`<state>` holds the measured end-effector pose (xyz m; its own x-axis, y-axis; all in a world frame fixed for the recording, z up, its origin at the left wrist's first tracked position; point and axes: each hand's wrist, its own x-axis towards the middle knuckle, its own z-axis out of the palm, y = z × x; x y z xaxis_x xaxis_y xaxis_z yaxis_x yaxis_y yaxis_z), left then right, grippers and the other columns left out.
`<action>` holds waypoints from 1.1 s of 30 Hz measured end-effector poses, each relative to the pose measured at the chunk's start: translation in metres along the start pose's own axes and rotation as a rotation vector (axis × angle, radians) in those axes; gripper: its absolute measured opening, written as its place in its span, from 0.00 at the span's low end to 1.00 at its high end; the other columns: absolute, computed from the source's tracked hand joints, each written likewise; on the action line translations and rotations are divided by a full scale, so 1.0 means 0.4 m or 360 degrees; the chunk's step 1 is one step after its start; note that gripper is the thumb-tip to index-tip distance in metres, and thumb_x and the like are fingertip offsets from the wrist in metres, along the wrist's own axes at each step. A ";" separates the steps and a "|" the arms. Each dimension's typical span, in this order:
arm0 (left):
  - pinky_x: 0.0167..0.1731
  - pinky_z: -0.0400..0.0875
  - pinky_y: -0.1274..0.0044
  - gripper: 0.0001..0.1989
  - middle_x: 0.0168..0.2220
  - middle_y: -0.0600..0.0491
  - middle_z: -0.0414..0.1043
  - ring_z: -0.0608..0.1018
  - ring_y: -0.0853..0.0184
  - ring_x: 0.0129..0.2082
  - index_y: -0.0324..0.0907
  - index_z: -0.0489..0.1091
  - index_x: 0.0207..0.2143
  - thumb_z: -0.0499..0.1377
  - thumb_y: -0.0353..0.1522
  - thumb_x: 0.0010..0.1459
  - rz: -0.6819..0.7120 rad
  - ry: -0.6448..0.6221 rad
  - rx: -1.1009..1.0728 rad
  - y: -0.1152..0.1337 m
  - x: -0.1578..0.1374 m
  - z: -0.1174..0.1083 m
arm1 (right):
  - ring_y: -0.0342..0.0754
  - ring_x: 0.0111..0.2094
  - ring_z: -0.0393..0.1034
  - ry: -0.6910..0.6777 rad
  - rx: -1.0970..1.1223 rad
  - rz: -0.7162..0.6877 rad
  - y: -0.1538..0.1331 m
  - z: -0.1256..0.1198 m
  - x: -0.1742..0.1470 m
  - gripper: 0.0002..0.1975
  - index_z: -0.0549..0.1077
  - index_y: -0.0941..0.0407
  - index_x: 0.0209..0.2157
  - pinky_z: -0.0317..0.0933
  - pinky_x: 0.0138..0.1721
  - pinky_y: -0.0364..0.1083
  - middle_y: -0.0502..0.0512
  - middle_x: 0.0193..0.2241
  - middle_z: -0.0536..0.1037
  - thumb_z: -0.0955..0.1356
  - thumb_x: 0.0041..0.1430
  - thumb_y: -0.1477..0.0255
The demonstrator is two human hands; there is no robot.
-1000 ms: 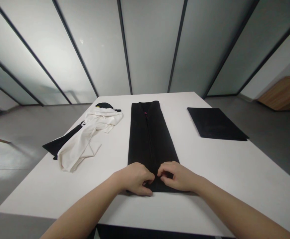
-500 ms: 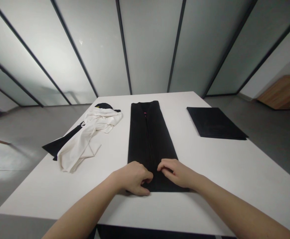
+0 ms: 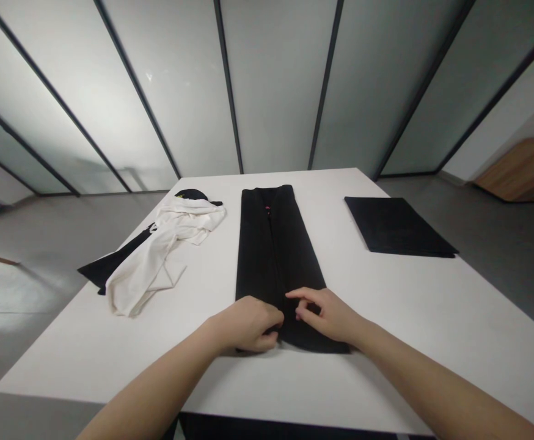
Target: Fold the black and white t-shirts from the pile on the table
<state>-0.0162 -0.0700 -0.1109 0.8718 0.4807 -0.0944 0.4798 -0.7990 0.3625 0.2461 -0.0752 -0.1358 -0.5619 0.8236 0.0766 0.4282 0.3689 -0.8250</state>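
Observation:
A black garment (image 3: 256,244), folded into a long strip, lies down the middle of the white table, a small pink mark showing near its far end. My left hand (image 3: 252,324) is closed in a pinch on the garment's near end, left of the middle, where the hem is slightly raised. Over the right side of that end is my right hand (image 3: 324,313), index finger stretched onto the cloth and the other fingers loosely bent, with nothing seen between them.
On the left of the white table (image 3: 212,391) a crumpled white garment (image 3: 157,256) lies with black cloth (image 3: 118,263) beside it and a dark cap-like piece (image 3: 192,195) behind. At the right rests a flat folded black cloth (image 3: 398,226). Frosted glass panels (image 3: 276,85) stand beyond.
My left hand has closed on the near hem and lifted it a little, so the edge now curves. My right index finger has straightened across the cloth.

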 end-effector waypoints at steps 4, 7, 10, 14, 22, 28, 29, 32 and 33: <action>0.35 0.69 0.75 0.07 0.39 0.51 0.81 0.81 0.62 0.36 0.44 0.76 0.43 0.60 0.29 0.65 -0.0081 0.0066 -0.0110 -0.017 0.000 -0.008 | 0.48 0.35 0.76 -0.0111 0.0087 0.0002 -0.012 -0.011 -0.007 0.19 0.76 0.52 0.60 0.66 0.33 0.45 0.54 0.40 0.84 0.68 0.69 0.66; 0.35 0.68 0.76 0.07 0.37 0.51 0.81 0.81 0.64 0.35 0.43 0.77 0.43 0.59 0.28 0.65 -0.0102 0.0101 -0.0212 -0.026 -0.001 -0.011 | 0.52 0.43 0.77 -0.0231 0.0031 -0.0086 -0.017 -0.023 -0.014 0.26 0.74 0.53 0.62 0.69 0.44 0.48 0.57 0.46 0.83 0.73 0.64 0.65; 0.34 0.67 0.77 0.07 0.36 0.52 0.81 0.80 0.65 0.34 0.42 0.78 0.41 0.59 0.28 0.65 -0.0069 0.0115 -0.0315 -0.029 -0.002 -0.012 | 0.55 0.49 0.76 -0.0387 -0.0088 -0.0156 -0.024 -0.029 -0.018 0.36 0.74 0.53 0.63 0.68 0.53 0.52 0.59 0.50 0.82 0.80 0.54 0.64; 0.31 0.66 0.79 0.08 0.33 0.54 0.80 0.78 0.69 0.30 0.42 0.79 0.40 0.61 0.26 0.62 -0.0028 0.0081 -0.0475 -0.035 -0.006 -0.018 | 0.55 0.48 0.77 -0.0420 -0.0263 -0.0141 -0.040 -0.023 -0.013 0.25 0.79 0.54 0.57 0.68 0.53 0.51 0.59 0.48 0.83 0.75 0.57 0.74; 0.26 0.69 0.81 0.05 0.31 0.54 0.80 0.79 0.69 0.27 0.43 0.80 0.40 0.67 0.34 0.63 0.0015 -0.0561 -0.1243 -0.021 -0.014 0.009 | 0.46 0.31 0.77 -0.1051 0.0250 0.0188 -0.038 -0.004 -0.026 0.20 0.85 0.54 0.50 0.69 0.34 0.43 0.50 0.32 0.83 0.77 0.54 0.72; 0.26 0.77 0.74 0.22 0.37 0.48 0.82 0.85 0.59 0.32 0.43 0.77 0.47 0.71 0.49 0.60 0.0068 -0.1332 -0.2064 -0.012 -0.011 0.018 | 0.49 0.37 0.81 -0.1326 0.1259 0.0508 -0.015 0.019 -0.046 0.30 0.80 0.57 0.52 0.76 0.35 0.45 0.59 0.41 0.83 0.79 0.56 0.50; 0.25 0.75 0.75 0.24 0.35 0.48 0.82 0.84 0.61 0.31 0.42 0.77 0.46 0.70 0.52 0.60 0.0031 -0.1049 -0.2099 -0.022 -0.012 0.014 | 0.49 0.37 0.81 -0.1075 0.1220 0.0466 -0.010 0.017 -0.039 0.28 0.79 0.57 0.51 0.75 0.33 0.45 0.58 0.39 0.83 0.77 0.59 0.50; 0.28 0.73 0.76 0.23 0.33 0.48 0.81 0.82 0.63 0.31 0.42 0.76 0.42 0.64 0.54 0.65 -0.0270 0.0205 -0.1850 -0.068 -0.008 0.007 | 0.51 0.39 0.80 -0.0194 0.0792 0.0274 0.014 -0.002 -0.004 0.18 0.80 0.55 0.48 0.76 0.39 0.50 0.57 0.37 0.82 0.71 0.69 0.55; 0.33 0.76 0.74 0.21 0.34 0.48 0.81 0.83 0.63 0.34 0.42 0.76 0.42 0.63 0.51 0.67 -0.0375 0.0571 -0.1621 -0.086 -0.005 0.008 | 0.52 0.42 0.80 0.0053 0.0585 0.0189 0.026 -0.009 0.008 0.16 0.80 0.54 0.48 0.76 0.45 0.53 0.58 0.39 0.83 0.69 0.71 0.57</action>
<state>-0.0342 -0.0446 -0.1261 0.6109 0.7903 -0.0470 0.1808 -0.0815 0.9801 0.2513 -0.0671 -0.1420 -0.4978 0.8671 -0.0182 0.2035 0.0963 -0.9743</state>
